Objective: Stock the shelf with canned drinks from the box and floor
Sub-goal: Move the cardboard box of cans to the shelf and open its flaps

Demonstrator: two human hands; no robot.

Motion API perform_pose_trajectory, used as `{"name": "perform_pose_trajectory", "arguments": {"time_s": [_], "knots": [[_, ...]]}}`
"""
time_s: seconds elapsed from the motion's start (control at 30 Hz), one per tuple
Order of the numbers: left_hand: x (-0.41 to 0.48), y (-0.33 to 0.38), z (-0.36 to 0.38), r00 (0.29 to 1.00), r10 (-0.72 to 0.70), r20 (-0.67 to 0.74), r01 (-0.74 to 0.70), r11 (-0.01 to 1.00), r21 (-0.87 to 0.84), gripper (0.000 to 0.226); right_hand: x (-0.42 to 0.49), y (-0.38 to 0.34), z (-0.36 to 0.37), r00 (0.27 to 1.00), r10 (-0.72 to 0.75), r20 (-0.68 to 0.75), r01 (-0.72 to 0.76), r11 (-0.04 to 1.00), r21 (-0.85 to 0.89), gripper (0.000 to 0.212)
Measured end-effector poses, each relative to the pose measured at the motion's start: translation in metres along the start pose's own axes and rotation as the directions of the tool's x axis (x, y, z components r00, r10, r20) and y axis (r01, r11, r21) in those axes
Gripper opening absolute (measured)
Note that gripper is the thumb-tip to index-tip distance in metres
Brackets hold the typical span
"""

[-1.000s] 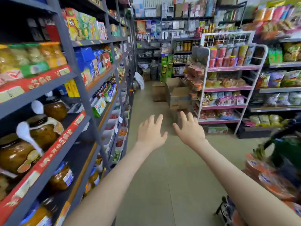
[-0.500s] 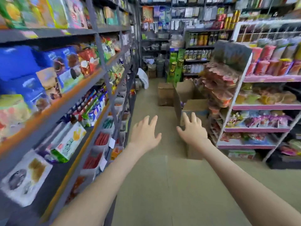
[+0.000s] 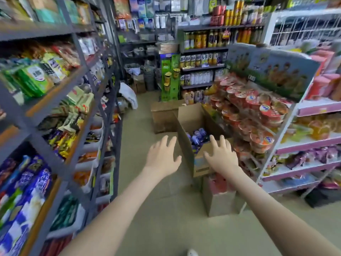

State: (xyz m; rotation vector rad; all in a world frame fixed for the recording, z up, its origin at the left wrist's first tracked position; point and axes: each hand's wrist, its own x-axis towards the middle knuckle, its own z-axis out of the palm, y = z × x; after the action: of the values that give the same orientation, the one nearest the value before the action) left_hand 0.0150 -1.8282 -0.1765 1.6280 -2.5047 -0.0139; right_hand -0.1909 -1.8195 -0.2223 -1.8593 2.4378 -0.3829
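Beige floor (image 3: 166,228) runs between grey metal shelving (image 3: 46,31) and a pink-edged rack (image 3: 310,144).

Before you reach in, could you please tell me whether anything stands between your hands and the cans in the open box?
Nothing covers the cans: the box is open on top. Only its raised flaps intervene: the tall left flap beside the left hand, the near flap by the right hand. Both hands are open and empty.
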Motion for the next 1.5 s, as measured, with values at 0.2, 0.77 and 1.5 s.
{"name": "perform_pose_trajectory", "arguments": {"time_s": [0.2,0.77,1.5], "knots": [[0.164,-0.037,0.038,0.996,0.079,0.045,-0.08,0.997,0.018,0.07,0.157,-0.005,0.066,0.996,0.065,0.056,-0.066,0.998,0.012,0.07],[0.559,-0.138,0.177,0.579,0.703,0.413,-0.81,0.556,0.187,0.109,0.428,0.003,0.189,0.838,0.542,0.071,-0.537,0.84,-0.078,0.08],[0.813,-0.107,0.314,0.73,0.514,0.45,-0.618,0.778,0.113,0.103,0.48,0.049,0.242,0.14,0.987,0.074,-0.98,0.148,-0.134,0.09]]}}
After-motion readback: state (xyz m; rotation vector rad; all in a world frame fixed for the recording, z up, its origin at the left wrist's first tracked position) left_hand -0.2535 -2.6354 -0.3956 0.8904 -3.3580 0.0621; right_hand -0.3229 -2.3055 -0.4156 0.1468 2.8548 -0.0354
